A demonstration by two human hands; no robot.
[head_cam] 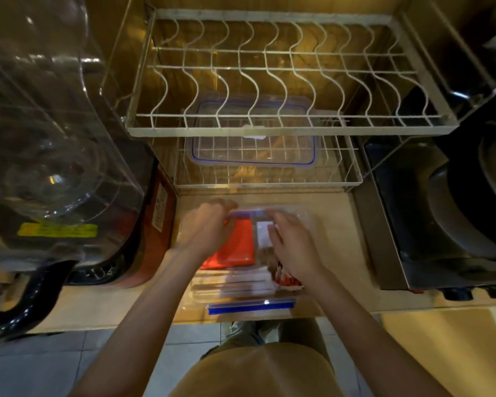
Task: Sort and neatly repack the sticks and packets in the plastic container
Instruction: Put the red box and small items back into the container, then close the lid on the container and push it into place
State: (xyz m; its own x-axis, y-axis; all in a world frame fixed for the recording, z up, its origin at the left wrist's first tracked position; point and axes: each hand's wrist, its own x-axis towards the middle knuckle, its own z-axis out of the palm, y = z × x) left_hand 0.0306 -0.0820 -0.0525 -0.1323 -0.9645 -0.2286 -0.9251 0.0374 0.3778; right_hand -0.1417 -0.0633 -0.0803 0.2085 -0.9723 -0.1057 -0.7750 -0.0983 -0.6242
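Head view shows your container (251, 296) sitting on the table (341, 253) just below the dish rack (269, 124), with both of your hands inside its open top. Your left hand (204, 227) is at the container's 10 o'clock corner; its fingers (226, 204) curl over the far rim, but motion blur hides whether they actually grip it. Your right hand (292, 247) lies at about 2 o'clock, its fingers (278, 219) spread loosely and pointing toward 11 o'clock, resting over the white packets (264, 233); you cannot tell whether they pinch anything. An orange packet (238, 245) lies flat between the two hands, close to your left wrist. Pale sticks (235, 282) lie crosswise in the near half of the container, at 6 o'clock from both hands and untouched. Red-and-white packets (287, 279) stand bunched under the heel of your right hand. A blue clasp (251, 306) runs along the container's near edge. The lid (252, 147) rests on the rack's lower tier, at 12 o'clock from the container and well apart from your hands.
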